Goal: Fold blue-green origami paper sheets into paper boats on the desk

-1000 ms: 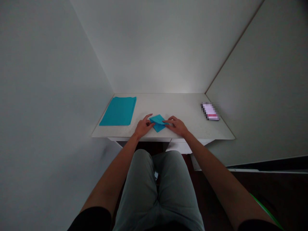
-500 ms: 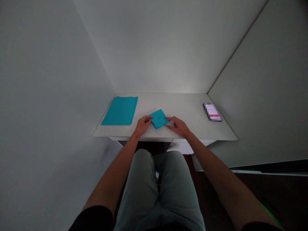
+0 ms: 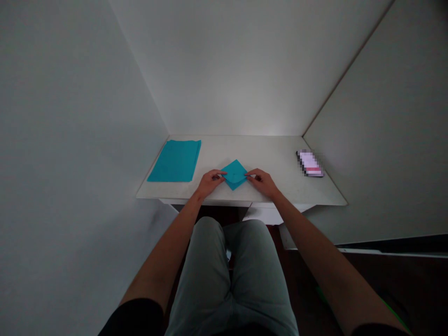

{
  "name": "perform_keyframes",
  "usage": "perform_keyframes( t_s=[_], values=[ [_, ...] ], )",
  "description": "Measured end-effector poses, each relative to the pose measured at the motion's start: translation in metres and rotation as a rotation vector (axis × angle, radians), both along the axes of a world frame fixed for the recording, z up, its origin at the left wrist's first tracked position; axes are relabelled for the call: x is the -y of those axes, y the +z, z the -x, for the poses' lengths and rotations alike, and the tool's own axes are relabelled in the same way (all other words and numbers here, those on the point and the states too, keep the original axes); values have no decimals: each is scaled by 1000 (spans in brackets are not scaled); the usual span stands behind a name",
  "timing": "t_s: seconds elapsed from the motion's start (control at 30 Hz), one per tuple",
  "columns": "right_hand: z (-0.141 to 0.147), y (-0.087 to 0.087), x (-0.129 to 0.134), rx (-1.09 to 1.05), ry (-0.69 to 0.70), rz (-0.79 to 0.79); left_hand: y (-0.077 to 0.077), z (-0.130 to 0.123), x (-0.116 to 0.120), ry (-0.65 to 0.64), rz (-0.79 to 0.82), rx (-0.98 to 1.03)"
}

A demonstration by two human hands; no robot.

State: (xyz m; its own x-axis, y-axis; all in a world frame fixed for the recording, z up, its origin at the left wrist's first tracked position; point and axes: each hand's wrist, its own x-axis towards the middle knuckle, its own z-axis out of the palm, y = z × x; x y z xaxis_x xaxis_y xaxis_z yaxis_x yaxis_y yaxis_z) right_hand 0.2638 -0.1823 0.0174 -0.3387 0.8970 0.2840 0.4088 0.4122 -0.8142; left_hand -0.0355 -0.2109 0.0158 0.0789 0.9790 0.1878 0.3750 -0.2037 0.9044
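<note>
A folded teal paper square [image 3: 234, 175] lies as a diamond on the white table [image 3: 266, 154], near its front edge. My left hand [image 3: 210, 183] has its fingertips on the paper's left corner. My right hand [image 3: 262, 183] has its fingertips on the right corner. Both hands rest on the table, and the fingers hide the side tips of the paper. Farther left lies a flat stack of teal paper sheets [image 3: 175, 161], out of reach of my fingers.
A flat object blurred by pixelation [image 3: 310, 163] lies at the table's right end. Pale walls [image 3: 77, 116] close in the table at the left, back and right. My knees in grey trousers [image 3: 227, 275] sit below the front edge.
The paper has turned from a tilted square to a symmetrical diamond, and its loose flap from the oldest frame lies flat. Both hands have closed in on its side corners.
</note>
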Motion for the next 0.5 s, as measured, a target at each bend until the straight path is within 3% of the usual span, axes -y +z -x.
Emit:
perform_keyframes(
  t_s=[0.2,0.5],
  values=[
    [-3,-5,-3,-7,-106,100,0,-4,0,56,33,8],
    [1,-3,-3,-92,-22,97,-8,-8,-2,61,-16,112]
  ],
)
